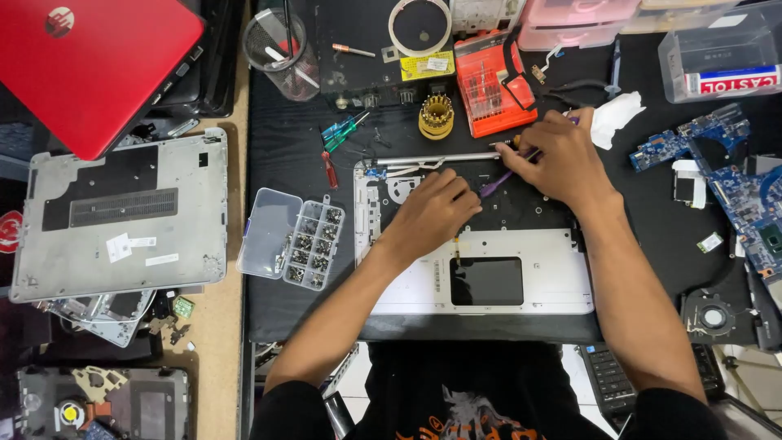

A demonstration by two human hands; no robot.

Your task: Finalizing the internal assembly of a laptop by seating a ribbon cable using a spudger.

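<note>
An opened laptop palmrest shell [554,281], silver with a dark touchpad cutout, lies upside down on the black mat in front of me. My left hand [432,213] rests with curled fingers on its dark inner keyboard area, nothing visibly in it. My right hand [562,159] is closed around a purple-handled screwdriver [495,184] whose handle end sticks out left and down toward the left hand. A silver hinge bar [432,158] runs along the shell's far edge.
A clear compartment box of screws [295,239] sits left of the shell. An orange bit-set case [489,81], yellow bit holder [437,116], loose screwdrivers [342,132], blue circuit boards [733,175], a fan [713,318], a grey laptop bottom cover [122,216] and a red laptop [90,57] surround it.
</note>
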